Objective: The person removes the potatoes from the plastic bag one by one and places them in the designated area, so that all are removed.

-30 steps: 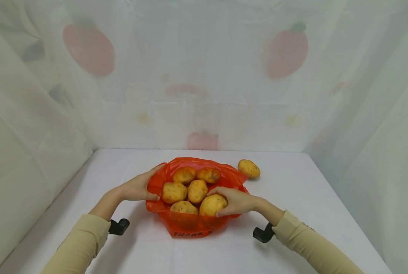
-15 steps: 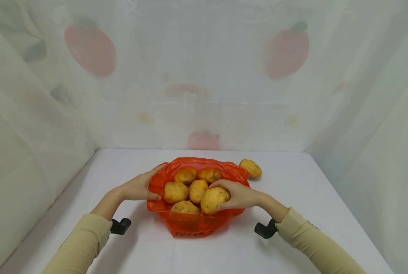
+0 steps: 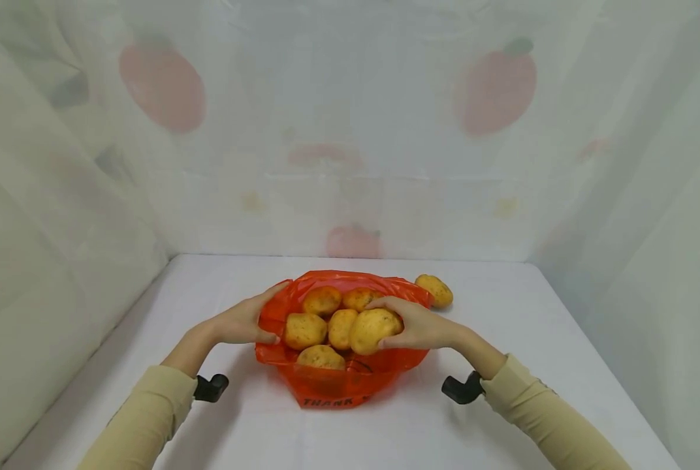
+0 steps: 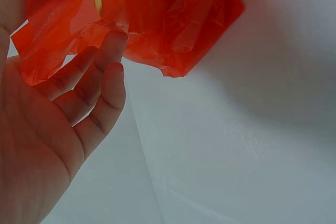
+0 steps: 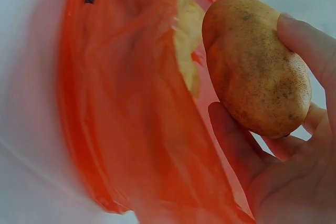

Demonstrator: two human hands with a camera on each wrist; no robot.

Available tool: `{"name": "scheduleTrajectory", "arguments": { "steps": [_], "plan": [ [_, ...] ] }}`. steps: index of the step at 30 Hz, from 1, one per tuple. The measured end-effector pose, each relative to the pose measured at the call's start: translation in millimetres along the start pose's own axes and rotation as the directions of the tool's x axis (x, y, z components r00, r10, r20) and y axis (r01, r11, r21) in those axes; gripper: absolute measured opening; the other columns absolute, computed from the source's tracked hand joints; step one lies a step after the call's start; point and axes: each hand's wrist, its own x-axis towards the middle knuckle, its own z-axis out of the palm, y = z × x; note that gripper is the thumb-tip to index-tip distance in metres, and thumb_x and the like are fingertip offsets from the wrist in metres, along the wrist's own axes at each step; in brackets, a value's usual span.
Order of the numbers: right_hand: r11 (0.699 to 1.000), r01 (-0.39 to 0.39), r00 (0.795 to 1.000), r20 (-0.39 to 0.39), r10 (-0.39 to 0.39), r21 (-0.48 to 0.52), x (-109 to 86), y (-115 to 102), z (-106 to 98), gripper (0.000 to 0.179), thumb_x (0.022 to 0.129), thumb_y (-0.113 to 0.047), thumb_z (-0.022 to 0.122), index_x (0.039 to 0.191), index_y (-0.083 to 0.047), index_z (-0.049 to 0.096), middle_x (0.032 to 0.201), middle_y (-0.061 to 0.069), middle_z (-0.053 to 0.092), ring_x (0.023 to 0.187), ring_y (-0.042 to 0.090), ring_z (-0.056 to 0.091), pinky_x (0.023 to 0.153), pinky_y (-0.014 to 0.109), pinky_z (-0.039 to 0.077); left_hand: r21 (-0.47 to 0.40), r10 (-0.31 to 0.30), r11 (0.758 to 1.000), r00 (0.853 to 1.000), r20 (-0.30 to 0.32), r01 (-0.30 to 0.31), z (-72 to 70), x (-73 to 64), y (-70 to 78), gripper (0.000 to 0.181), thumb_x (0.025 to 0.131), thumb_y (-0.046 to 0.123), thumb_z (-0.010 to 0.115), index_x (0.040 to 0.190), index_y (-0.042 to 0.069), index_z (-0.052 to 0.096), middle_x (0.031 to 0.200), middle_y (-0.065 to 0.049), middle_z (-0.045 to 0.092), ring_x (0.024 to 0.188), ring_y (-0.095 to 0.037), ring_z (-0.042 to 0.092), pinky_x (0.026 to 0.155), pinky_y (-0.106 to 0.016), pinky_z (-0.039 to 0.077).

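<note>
Gripping a large potato (image 3: 375,331) with the curled right hand (image 3: 423,326) over the mouth of the red bag (image 3: 362,385), resting the loosely spread left hand (image 3: 243,321) against its side; apparently working partway through, counting five more potatoes (image 3: 305,331) inside, one loose potato (image 3: 435,291) outside on the worktop (image 3: 514,313).

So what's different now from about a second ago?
The right hand, already gripping the large potato, has raised it from the front right of the red bag, baring red plastic there. Nothing was newly grasped or released. The left hand stays at the bag's left side, the other potatoes remain inside, and the loose potato lies where it was.
</note>
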Motion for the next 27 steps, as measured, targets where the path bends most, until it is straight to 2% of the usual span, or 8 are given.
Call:
{"name": "scheduleTrajectory", "arguments": {
  "steps": [10,15,19,22,27],
  "plan": [
    [1.000,0.019,0.997,-0.075,-0.019,0.003,-2.9,-3,-17,0.056,0.080,-0.035,0.070,0.129,-0.031,0.044,0.128,-0.011,0.047,0.110,0.010,0.049,0.093,0.036,0.043,0.024,-0.003,1.000,1.000,-0.003,0.003,-0.6,0.5,-1.6,0.096,0.075,0.021,0.074,0.149,0.025,0.012,0.144,-0.011,0.035,0.125,-0.032,0.040,0.099,-0.054,0.037],
    [0.998,-0.020,0.995,-0.093,0.025,0.054,-5.8,-7,-22,0.057,0.081,-0.024,0.070,0.131,-0.025,0.042,0.127,-0.005,0.048,0.108,0.015,0.051,0.092,0.037,0.044,0.030,-0.011,0.999,1.000,-0.004,0.011,-0.9,-0.1,-1.8,0.096,0.075,0.021,0.074,0.149,0.025,0.013,0.144,-0.011,0.036,0.124,-0.032,0.042,0.098,-0.054,0.038],
    [0.996,-0.032,0.995,-0.094,0.040,0.088,-11.8,-24,-29,0.058,0.083,-0.017,0.068,0.133,-0.018,0.040,0.124,0.001,0.049,0.104,0.019,0.052,0.088,0.037,0.046,0.018,-0.007,1.000,1.000,-0.004,0.007,-0.9,0.0,-0.9,0.096,0.075,0.020,0.074,0.149,0.024,0.014,0.145,-0.010,0.035,0.125,-0.032,0.041,0.099,-0.054,0.037],
    [0.996,-0.028,0.992,-0.116,0.038,0.086,-16.0,-36,-35,0.057,0.083,-0.015,0.068,0.133,-0.014,0.041,0.122,0.002,0.051,0.103,0.019,0.052,0.086,0.034,0.047,0.018,-0.001,1.000,1.000,-0.005,0.002,-0.5,0.5,-1.1,0.095,0.075,0.020,0.074,0.149,0.024,0.014,0.144,-0.010,0.035,0.124,-0.031,0.041,0.098,-0.053,0.038],
    [0.996,-0.012,0.987,-0.159,0.027,0.094,-17.9,-40,-41,0.056,0.082,-0.012,0.068,0.131,-0.010,0.043,0.119,0.004,0.053,0.102,0.019,0.053,0.086,0.033,0.048,0.023,-0.005,1.000,1.000,-0.009,0.005,-0.5,0.9,-2.3,0.096,0.075,0.020,0.074,0.149,0.025,0.013,0.144,-0.010,0.036,0.123,-0.031,0.042,0.098,-0.053,0.039]
  ]
}}
